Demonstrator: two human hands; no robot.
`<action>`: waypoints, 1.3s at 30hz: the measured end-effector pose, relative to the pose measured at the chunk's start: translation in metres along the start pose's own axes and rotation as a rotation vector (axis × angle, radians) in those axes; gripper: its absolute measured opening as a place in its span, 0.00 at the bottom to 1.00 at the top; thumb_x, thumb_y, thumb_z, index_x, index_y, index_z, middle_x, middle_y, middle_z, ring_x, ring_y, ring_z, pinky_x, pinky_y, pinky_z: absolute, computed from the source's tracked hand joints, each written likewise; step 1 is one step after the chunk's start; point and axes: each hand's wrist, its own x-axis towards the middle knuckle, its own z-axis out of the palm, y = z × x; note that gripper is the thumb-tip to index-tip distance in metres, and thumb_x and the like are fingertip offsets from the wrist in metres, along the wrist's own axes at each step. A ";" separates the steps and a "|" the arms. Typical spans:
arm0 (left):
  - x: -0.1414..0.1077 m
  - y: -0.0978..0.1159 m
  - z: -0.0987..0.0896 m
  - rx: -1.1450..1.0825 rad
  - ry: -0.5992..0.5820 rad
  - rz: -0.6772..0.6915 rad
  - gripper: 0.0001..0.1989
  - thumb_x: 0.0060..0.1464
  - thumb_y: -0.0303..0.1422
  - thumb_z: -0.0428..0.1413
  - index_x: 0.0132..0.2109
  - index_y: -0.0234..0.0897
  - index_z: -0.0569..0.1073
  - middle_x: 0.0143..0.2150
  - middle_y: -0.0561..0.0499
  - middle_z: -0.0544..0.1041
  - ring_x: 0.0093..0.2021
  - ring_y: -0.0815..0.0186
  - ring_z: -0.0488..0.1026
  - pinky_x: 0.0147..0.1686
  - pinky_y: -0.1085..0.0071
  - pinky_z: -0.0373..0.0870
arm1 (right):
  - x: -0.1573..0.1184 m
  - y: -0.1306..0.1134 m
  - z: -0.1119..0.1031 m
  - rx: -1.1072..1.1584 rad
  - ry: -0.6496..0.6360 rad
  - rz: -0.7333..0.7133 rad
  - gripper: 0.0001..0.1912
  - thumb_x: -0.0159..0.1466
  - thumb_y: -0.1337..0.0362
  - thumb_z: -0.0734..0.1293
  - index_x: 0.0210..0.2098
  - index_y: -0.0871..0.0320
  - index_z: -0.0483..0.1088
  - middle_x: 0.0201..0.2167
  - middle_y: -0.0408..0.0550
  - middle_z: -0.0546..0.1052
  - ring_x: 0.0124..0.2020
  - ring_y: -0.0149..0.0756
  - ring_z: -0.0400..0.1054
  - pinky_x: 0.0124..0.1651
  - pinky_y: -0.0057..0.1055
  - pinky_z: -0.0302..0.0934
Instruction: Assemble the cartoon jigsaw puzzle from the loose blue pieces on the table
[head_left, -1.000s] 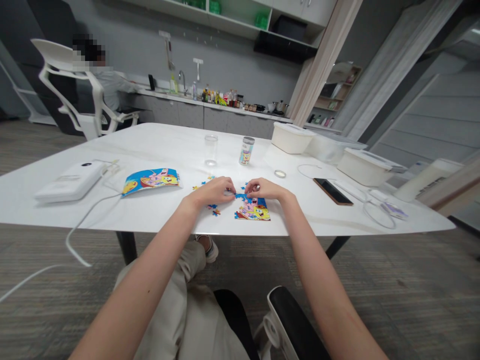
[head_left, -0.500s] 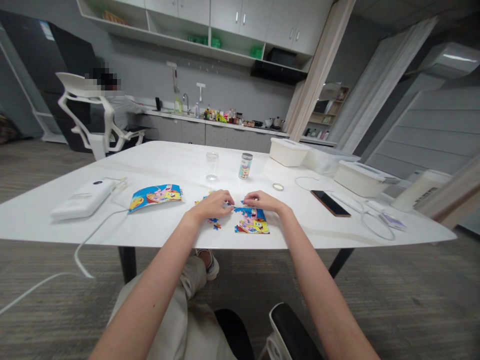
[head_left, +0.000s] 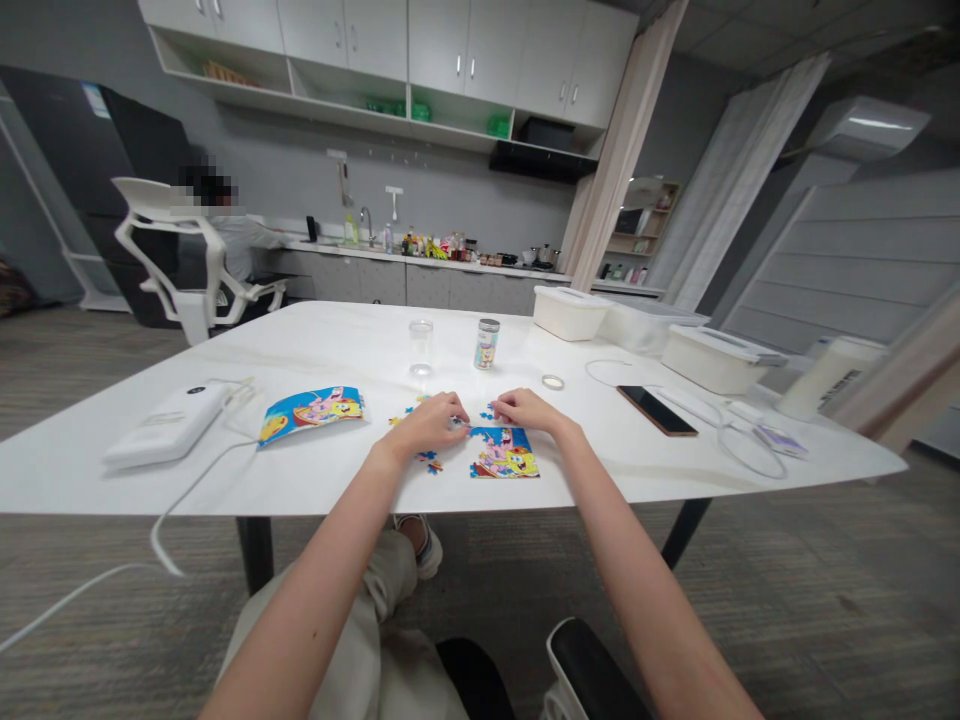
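A partly assembled cartoon jigsaw puzzle [head_left: 504,453] lies on the white table [head_left: 225,480], just below my right hand [head_left: 527,410]. The fingertips of that hand rest near its top edge, beside a few loose blue pieces [head_left: 489,411]. My left hand [head_left: 430,424] is curled over the table, its fingertips pinching a small jigsaw piece [head_left: 456,423]. More loose pieces [head_left: 429,461] lie below that hand. A printed picture card [head_left: 312,415] with the same cartoon characters lies to the left.
A drinking glass [head_left: 421,346] and a small cartoon-printed jar [head_left: 487,344] stand beyond my hands. A white power bank [head_left: 163,425] with a cable lies left; a phone [head_left: 657,410], white lidded boxes [head_left: 712,358] and a round lid [head_left: 553,382] lie right. A seated person [head_left: 232,245] is at the far counter.
The view has tilted up, so the table sits lower in the frame and more cabinets show. My hands stay over the puzzle, with the fingertips a little closer to its top edge.
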 end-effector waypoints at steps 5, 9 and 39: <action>0.002 0.000 0.005 -0.012 -0.018 0.038 0.10 0.53 0.35 0.57 0.41 0.38 0.79 0.40 0.46 0.74 0.44 0.61 0.71 0.47 0.66 0.66 | -0.002 0.000 0.000 0.063 -0.074 -0.080 0.12 0.58 0.58 0.67 0.31 0.63 0.75 0.23 0.44 0.73 0.26 0.31 0.64 0.31 0.27 0.57; 0.003 0.001 0.008 -0.046 -0.032 0.054 0.11 0.54 0.36 0.56 0.42 0.37 0.79 0.41 0.46 0.73 0.44 0.61 0.71 0.47 0.66 0.66 | -0.002 0.001 0.000 0.140 -0.191 -0.121 0.13 0.52 0.60 0.72 0.34 0.63 0.75 0.22 0.41 0.70 0.25 0.28 0.60 0.29 0.26 0.55; 0.003 -0.004 0.005 -0.035 -0.030 0.029 0.10 0.52 0.36 0.56 0.40 0.35 0.76 0.41 0.46 0.73 0.43 0.61 0.71 0.48 0.65 0.67 | -0.001 0.004 -0.001 0.085 -0.176 -0.140 0.16 0.57 0.56 0.66 0.35 0.64 0.74 0.26 0.46 0.73 0.27 0.30 0.62 0.31 0.27 0.55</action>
